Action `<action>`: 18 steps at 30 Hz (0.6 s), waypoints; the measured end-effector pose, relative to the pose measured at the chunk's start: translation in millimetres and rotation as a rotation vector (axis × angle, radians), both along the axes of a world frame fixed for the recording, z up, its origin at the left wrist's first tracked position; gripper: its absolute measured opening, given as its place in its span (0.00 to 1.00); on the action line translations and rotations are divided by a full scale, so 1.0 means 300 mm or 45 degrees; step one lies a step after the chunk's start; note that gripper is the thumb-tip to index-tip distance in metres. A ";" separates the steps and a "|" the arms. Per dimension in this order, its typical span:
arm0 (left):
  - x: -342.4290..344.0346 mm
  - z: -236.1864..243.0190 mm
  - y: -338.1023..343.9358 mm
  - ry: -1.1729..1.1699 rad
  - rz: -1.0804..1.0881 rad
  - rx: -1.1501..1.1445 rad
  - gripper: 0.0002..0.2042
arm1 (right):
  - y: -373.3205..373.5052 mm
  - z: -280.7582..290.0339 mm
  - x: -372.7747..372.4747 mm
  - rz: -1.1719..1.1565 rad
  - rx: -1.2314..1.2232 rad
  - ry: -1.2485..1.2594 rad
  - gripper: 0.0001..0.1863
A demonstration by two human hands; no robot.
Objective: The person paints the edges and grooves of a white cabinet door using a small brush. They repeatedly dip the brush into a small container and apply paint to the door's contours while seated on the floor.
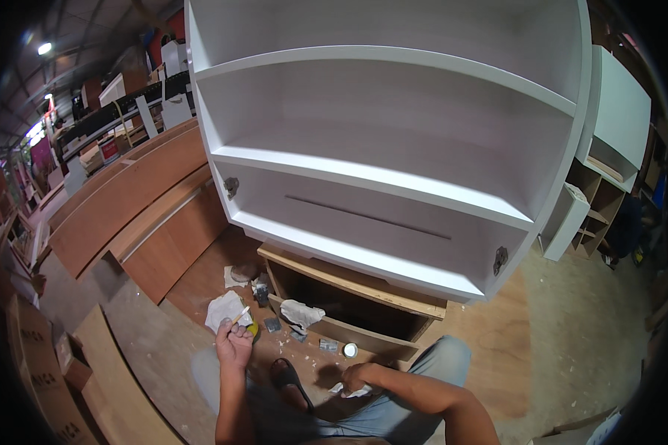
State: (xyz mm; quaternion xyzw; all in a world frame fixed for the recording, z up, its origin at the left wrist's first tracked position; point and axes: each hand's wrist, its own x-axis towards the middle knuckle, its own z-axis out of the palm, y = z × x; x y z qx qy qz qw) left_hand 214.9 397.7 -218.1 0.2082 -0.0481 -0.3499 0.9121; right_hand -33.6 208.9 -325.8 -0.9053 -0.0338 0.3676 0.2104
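Note:
My left hand (234,341) is closed on a small brush (240,315) with a pale tip, beside a crumpled white sheet (220,305) and a yellow can (251,326). My right hand (355,378) is closed on a white crumpled cloth or paper (340,388), low by my leg. A white cabinet (393,111) with shelves and two hinge fittings stands before me, above a wooden open drawer box (352,285). A pale cloth (302,314) drapes over the drawer's front. An open tin (350,349) and several small dark pieces (272,324) lie on the board below.
Large wooden panels (148,215) stand to the left, with cardboard boxes (33,356) at lower left. A second white cabinet (616,111) and small wooden shelving (601,211) are at the right, near a dark figure or object I cannot make out. Stacked boards fill the back left.

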 end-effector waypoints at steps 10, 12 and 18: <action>-0.110 0.177 -0.030 -0.370 -0.029 0.160 0.05 | 0.008 0.038 0.004 -0.014 -0.098 0.075 0.22; -0.121 0.205 -0.012 -0.668 0.091 0.402 0.06 | 0.041 0.167 0.044 -0.062 0.030 -0.046 0.18; -0.037 0.052 -0.011 -0.916 0.023 0.627 0.07 | 0.013 0.110 0.024 -0.241 0.307 -0.470 0.23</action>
